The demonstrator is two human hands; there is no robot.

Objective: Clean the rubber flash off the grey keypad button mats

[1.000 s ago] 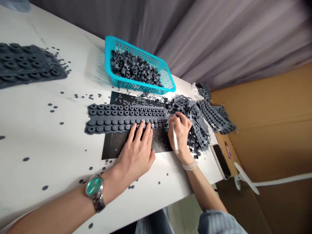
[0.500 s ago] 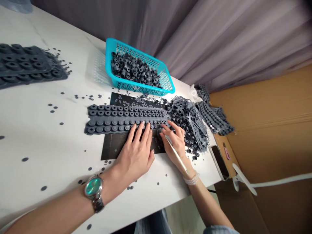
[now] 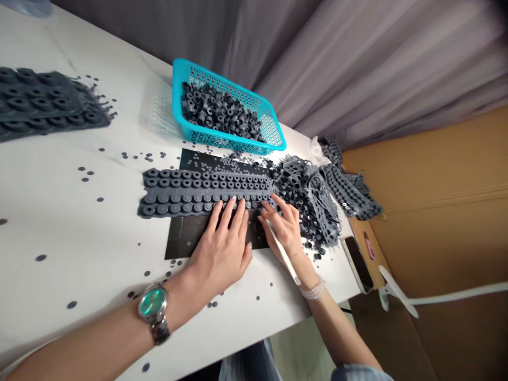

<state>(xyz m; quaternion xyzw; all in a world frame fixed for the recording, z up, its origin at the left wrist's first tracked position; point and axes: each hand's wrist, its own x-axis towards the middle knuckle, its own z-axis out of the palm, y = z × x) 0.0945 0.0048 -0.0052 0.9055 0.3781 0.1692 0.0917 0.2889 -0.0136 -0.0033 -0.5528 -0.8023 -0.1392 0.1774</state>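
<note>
A dark grey rubber sheet of moulded rings (image 3: 190,189) lies across a black mat (image 3: 186,235) on the white table (image 3: 59,233). My left hand (image 3: 222,246) lies flat, its fingertips pressing the sheet's near edge. My right hand (image 3: 284,225) grips a thin white stick (image 3: 282,253) and its fingers touch the sheet's right end. Just right of that hand is a heap of torn grey rubber webbing (image 3: 309,198).
A turquoise basket (image 3: 273,127) full of loose grey rings stands behind the mat. More ring sheets (image 3: 43,103) are stacked at the far left, another pile (image 3: 351,190) at the right edge. Small grey discs litter the table. A phone (image 3: 357,262) lies by the corner, beside cardboard.
My right hand slid left from the webbing heap to the sheet's right end, and the white stick tilted back along the wrist. My left hand stayed in place.
</note>
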